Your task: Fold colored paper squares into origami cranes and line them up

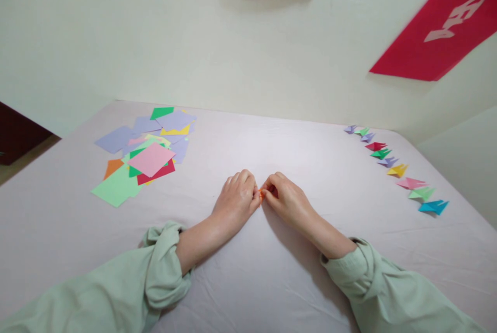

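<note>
Pale-green sleeves (pixel 166 265); 2 hands (pixel 236 196) pinching small orange paper (pixel 261 197), mostly hidden.

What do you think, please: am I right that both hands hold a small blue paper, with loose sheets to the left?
In the head view, the small paper is orange, not blue; the left hand and right hand hold it, with loose sheets to the left.

Can barely make out the orange paper (pixel 261 196), mostly hidden between left hand (pixel 237 195) and right hand (pixel 288 198). Cannot see the whole red banner (pixel 417 51), cut off beyond the right hand.
</note>
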A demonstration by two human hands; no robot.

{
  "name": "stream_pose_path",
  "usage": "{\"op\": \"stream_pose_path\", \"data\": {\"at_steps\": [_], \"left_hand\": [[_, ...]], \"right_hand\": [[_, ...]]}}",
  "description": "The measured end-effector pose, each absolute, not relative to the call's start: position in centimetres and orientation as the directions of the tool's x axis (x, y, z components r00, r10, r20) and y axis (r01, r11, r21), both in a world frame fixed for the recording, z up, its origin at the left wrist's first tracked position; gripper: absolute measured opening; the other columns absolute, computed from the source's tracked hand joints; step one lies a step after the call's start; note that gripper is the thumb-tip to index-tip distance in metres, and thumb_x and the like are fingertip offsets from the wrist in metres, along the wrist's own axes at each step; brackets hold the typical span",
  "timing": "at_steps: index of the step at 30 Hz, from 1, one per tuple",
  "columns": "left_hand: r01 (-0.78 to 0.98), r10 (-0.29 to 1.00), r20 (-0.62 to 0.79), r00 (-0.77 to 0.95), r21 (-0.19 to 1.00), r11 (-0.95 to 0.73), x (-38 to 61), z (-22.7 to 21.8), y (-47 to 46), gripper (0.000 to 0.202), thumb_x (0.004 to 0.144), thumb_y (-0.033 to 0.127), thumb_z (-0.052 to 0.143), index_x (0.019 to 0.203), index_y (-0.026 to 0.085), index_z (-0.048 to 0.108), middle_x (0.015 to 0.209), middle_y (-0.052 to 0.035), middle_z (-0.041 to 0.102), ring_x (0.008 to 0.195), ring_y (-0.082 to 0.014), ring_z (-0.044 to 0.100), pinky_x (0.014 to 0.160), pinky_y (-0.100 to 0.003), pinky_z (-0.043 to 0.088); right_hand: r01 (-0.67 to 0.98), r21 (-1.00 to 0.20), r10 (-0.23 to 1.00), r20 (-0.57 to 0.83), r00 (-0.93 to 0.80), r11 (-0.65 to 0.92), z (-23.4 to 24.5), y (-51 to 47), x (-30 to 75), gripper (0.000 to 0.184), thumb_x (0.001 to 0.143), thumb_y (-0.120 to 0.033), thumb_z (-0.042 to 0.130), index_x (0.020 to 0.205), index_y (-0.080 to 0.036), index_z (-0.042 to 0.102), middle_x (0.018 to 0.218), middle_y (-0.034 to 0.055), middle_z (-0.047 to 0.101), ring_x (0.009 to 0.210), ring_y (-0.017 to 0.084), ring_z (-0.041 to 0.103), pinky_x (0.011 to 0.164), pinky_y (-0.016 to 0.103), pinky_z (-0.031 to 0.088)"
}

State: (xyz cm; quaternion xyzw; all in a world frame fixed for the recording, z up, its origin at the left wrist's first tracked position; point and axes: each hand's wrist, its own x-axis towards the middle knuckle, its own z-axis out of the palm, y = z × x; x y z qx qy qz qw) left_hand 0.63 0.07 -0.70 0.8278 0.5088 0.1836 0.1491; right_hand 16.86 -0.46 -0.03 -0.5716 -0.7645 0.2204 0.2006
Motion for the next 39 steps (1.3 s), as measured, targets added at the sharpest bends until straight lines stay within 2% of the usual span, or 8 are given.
{"op": "stream_pose_path", "data": {"at_steps": [3, 8, 15, 31, 35, 39], "left_hand": [[0.795, 0.903, 0.152, 0.401, 0.433, -0.425, 0.7, -0.7, 0.1, 0.008, 0.087, 0.017, 0.049, 0.080, 0.019, 0.051, 0.094, -0.0041, 0.055, 0.090, -0.0191, 0.052, 0.082, -0.034, 0.042], [0.808, 0.907, 0.153, 0.393, 0.413, -0.420, 0.8, -0.8, 0.0, 0.008, 0.088, 0.017, 0.048, 0.081, 0.019, 0.051, 0.094, -0.0046, 0.055, 0.089, -0.0192, 0.052, 0.082, -0.034, 0.042], [0.829, 0.902, 0.149, 0.406, 0.354, -0.432, 0.9, -0.5, 0.0, 0.008, 0.088, 0.018, 0.048, 0.081, 0.018, 0.051, 0.093, -0.0056, 0.055, 0.088, -0.0202, 0.051, 0.080, -0.034, 0.042], [0.822, 0.891, 0.158, 0.426, 0.345, -0.454, 0.8, -0.7, 0.1, 0.005, 0.086, 0.017, 0.051, 0.081, 0.018, 0.050, 0.094, -0.0058, 0.055, 0.087, -0.0206, 0.051, 0.079, -0.035, 0.042], [0.816, 0.897, 0.161, 0.413, 0.373, -0.442, 0.8, -0.8, 0.2, 0.007, 0.087, 0.016, 0.051, 0.080, 0.018, 0.051, 0.092, -0.0053, 0.056, 0.087, -0.0204, 0.052, 0.080, -0.035, 0.042], [0.763, 0.896, 0.181, 0.406, 0.473, -0.441, -0.2, -0.5, 0.3, 0.008, 0.087, 0.015, 0.050, 0.081, 0.019, 0.051, 0.090, -0.0040, 0.056, 0.086, -0.0190, 0.053, 0.078, -0.034, 0.044]], "right_hand": [[0.737, -0.622, 0.954, 0.054, -0.296, 0.264, -0.1, -0.3, 17.4, 0.013, 0.082, -0.007, 0.052, 0.080, -0.018, 0.058, 0.081, 0.0006, 0.056, 0.073, 0.013, 0.054, 0.067, 0.024, 0.038], [0.727, -0.631, 0.953, 0.067, -0.296, 0.270, 0.1, -0.4, 17.4, 0.015, 0.081, -0.005, 0.052, 0.079, -0.018, 0.059, 0.080, 0.0006, 0.056, 0.072, 0.013, 0.054, 0.067, 0.025, 0.039], [0.739, -0.624, 0.959, 0.061, -0.277, 0.254, 0.1, -0.6, 17.1, 0.013, 0.083, -0.007, 0.053, 0.079, -0.018, 0.059, 0.081, 0.0011, 0.055, 0.072, 0.013, 0.053, 0.066, 0.025, 0.039], [0.776, -0.574, 0.960, 0.067, -0.272, 0.260, 0.3, -1.0, 16.6, 0.011, 0.083, -0.007, 0.055, 0.082, -0.018, 0.058, 0.084, 0.0023, 0.056, 0.074, 0.014, 0.054, 0.068, 0.025, 0.042], [0.797, -0.549, 0.964, 0.065, -0.259, 0.251, 0.1, -1.0, 16.5, 0.009, 0.083, -0.009, 0.056, 0.081, -0.018, 0.057, 0.084, 0.0025, 0.056, 0.074, 0.014, 0.054, 0.067, 0.025, 0.041], [0.800, -0.546, 0.964, 0.060, -0.260, 0.249, 0.3, -1.0, 16.5, 0.009, 0.083, -0.009, 0.056, 0.081, -0.018, 0.057, 0.084, 0.0027, 0.056, 0.074, 0.014, 0.054, 0.067, 0.025, 0.040]]}}
